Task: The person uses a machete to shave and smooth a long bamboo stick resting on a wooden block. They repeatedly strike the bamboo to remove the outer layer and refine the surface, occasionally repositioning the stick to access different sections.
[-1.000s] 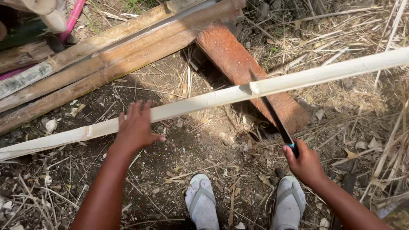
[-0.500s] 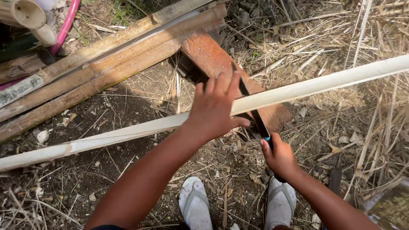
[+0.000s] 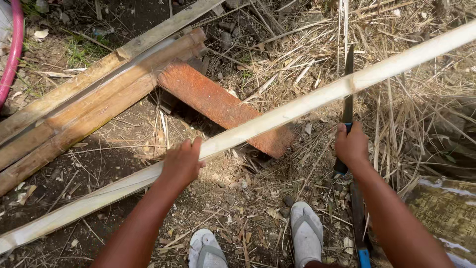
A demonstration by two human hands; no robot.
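- The left hand [image 3: 181,163] is clenched around a long pale bamboo strip [image 3: 277,116], which runs slanting from the lower left edge of the view to the upper right and rests across a reddish-brown plank [image 3: 218,105] on the ground.
- The right hand [image 3: 351,145] is closed on the dark handle of a long knife [image 3: 348,94]; the blade points up and away and meets the strip just beside a node, well apart from the left hand.
- Risk, as I judge it: the strip bears on the plank at one narrow place only — a blow or a push could roll or spring it, and the blade could glance off toward the holding hand.
- The two feet in pale sandals [image 3: 306,232] stand just below the work; a blade that slips down past the strip could come near them.
- Dry straw and loose stalks cover the ground, so footing may be unsure.
- Whether the edge has entered the strip or only lies against it cannot be made out.
- The strip's two ends are cut off by the frame, and a second, blue-handled tool [image 3: 360,233] lies half hidden under the right forearm.
- Weathered bamboo poles [image 3: 94,99] lie at the upper left.
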